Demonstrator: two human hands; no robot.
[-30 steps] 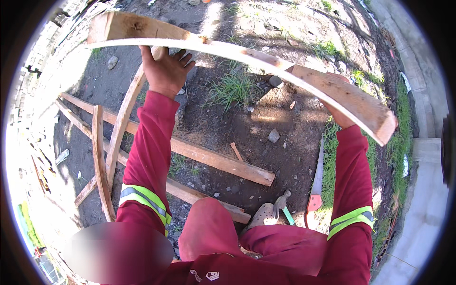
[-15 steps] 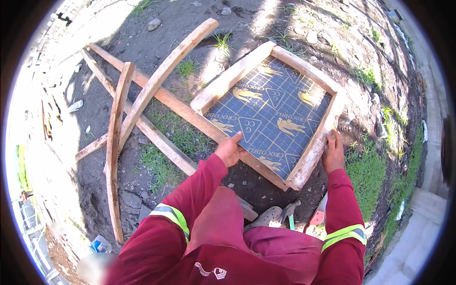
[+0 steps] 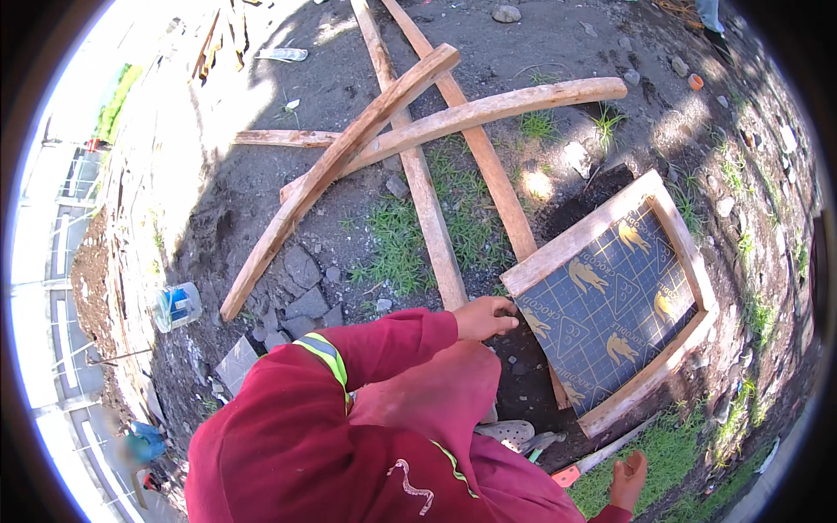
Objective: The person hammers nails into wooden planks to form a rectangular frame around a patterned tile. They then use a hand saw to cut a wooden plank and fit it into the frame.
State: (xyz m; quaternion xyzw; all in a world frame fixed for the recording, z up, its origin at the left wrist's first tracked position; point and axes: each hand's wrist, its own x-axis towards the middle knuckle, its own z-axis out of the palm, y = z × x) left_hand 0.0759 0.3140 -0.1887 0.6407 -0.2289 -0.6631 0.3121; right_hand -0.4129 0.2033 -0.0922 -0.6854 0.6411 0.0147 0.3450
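A square wooden frame (image 3: 575, 241) with a dark blue patterned board (image 3: 610, 305) inside it lies flat on dark soil. My left hand (image 3: 488, 316) rests at the frame's near left corner, fingers curled on its edge. My right hand (image 3: 629, 478) hangs free at the lower right, fingers apart, holding nothing, just beyond the frame's near corner. My arms are in dark red sleeves with a yellow and grey reflective band (image 3: 324, 353).
Several long wooden planks (image 3: 418, 174) lie crossed on the ground beyond the frame, among grass tufts (image 3: 401, 244) and stones. A small blue and white tub (image 3: 177, 306) sits at the left. An orange-handled tool (image 3: 568, 475) lies near my foot.
The frame, held overhead a second ago, has come down and now lies flat on the soil. My right hand has let go of it; my view has swung left.
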